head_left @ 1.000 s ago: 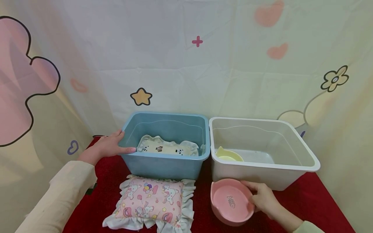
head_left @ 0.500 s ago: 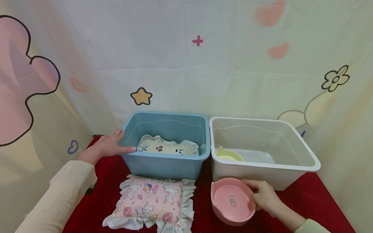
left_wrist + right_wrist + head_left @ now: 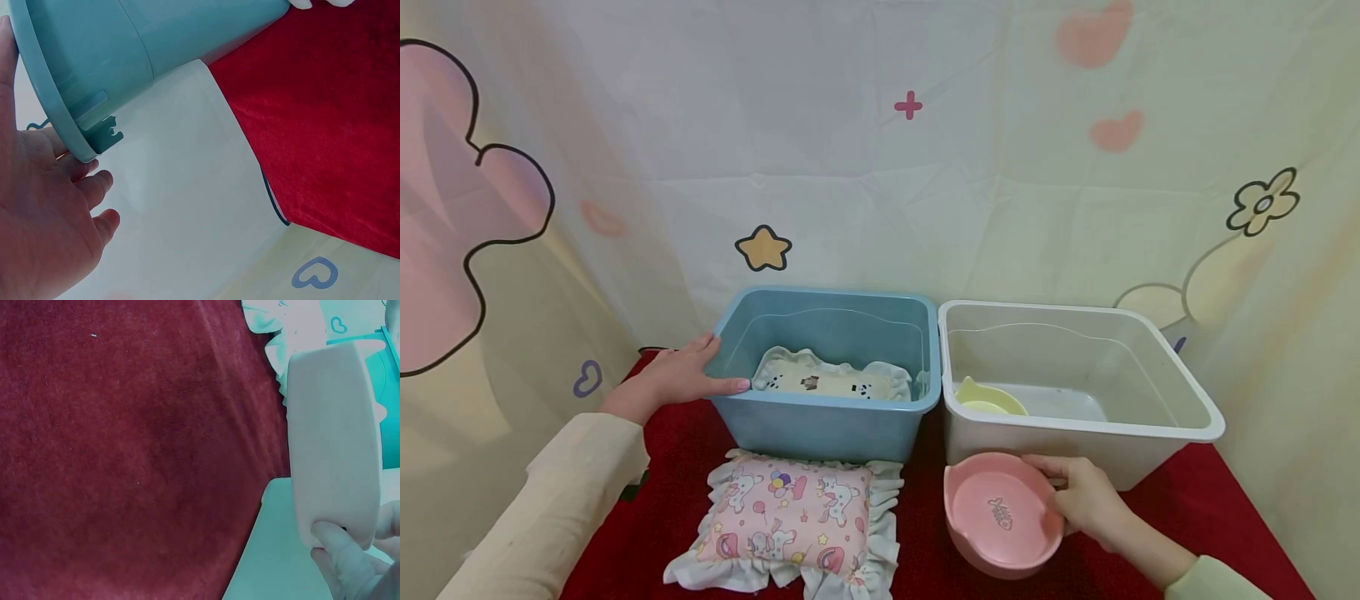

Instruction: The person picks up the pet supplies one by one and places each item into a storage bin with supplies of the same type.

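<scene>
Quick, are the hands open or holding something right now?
Left hand: open, resting on the blue bin's rim.
Right hand: holding the pink fishbone-print bowl.

- Rear: a pale, creased backdrop (image 3: 850, 200) bears pink hearts (image 3: 1093, 35), a yellow star (image 3: 763, 249) and an outlined flower (image 3: 1262, 202).
- Base: red plush cloth (image 3: 640, 533) lies below.
- Light: soft, diffuse.

blue tub (image 3: 820, 429), white tub (image 3: 1075, 450): 2 | pink bowl (image 3: 996, 517), yellow bowl (image 3: 991, 401): 2 | pink cushion (image 3: 797, 518), cream cushion (image 3: 832, 382): 2 | left hand (image 3: 681, 377), right hand (image 3: 1086, 502): 2
</scene>
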Tool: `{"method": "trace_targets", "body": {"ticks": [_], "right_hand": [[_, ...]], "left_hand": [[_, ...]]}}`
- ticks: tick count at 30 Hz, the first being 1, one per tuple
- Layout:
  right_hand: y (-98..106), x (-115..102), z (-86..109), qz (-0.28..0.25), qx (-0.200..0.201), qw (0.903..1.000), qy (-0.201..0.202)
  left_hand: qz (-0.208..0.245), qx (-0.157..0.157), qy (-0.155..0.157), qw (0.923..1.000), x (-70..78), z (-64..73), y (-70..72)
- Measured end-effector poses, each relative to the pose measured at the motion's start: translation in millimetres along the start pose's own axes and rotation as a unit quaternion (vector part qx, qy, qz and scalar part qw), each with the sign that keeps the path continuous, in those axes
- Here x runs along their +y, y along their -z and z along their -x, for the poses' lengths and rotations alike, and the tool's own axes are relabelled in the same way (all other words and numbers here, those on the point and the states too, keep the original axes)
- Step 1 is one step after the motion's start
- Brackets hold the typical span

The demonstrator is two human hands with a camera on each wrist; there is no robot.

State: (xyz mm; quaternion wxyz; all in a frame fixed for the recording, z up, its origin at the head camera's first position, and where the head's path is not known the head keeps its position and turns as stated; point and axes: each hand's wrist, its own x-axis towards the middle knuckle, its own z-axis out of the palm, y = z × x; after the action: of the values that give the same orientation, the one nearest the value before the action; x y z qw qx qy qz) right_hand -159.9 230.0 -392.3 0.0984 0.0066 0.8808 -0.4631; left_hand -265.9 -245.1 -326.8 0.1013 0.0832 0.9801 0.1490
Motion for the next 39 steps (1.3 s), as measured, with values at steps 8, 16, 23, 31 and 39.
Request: {"method": "trace_targets", "body": {"ticks": [8,16,23,31,39], "right_hand": [[3,-3,0.2,0.012,-0.001,0.9999,-0.003],[9,-13,2.9,0.018,-0.006,0.9998,0.006],[13,-17,3.0,0.022,-0.011,0.9996,0.016],[15,-19,3.1,0.028,-0.014,0.9992,0.023],[20,-25,3.6,0.036,-0.028,0.9983,0.035]], "left_hand": [[-0.014,0.003,-0.006,0.9999,0.3,0.4,0.9],[-0.029,0.005,-0.011,0.9995,1.1,1.2,1.9],[-0.037,0.004,-0.012,0.9992,0.5,0.6,1.9],[-0.032,0.004,-0.011,0.9994,0.9,0.4,1.8],[-0.028,0.002,-0.011,0.9995,-0.3,0.2,1.8]]}}
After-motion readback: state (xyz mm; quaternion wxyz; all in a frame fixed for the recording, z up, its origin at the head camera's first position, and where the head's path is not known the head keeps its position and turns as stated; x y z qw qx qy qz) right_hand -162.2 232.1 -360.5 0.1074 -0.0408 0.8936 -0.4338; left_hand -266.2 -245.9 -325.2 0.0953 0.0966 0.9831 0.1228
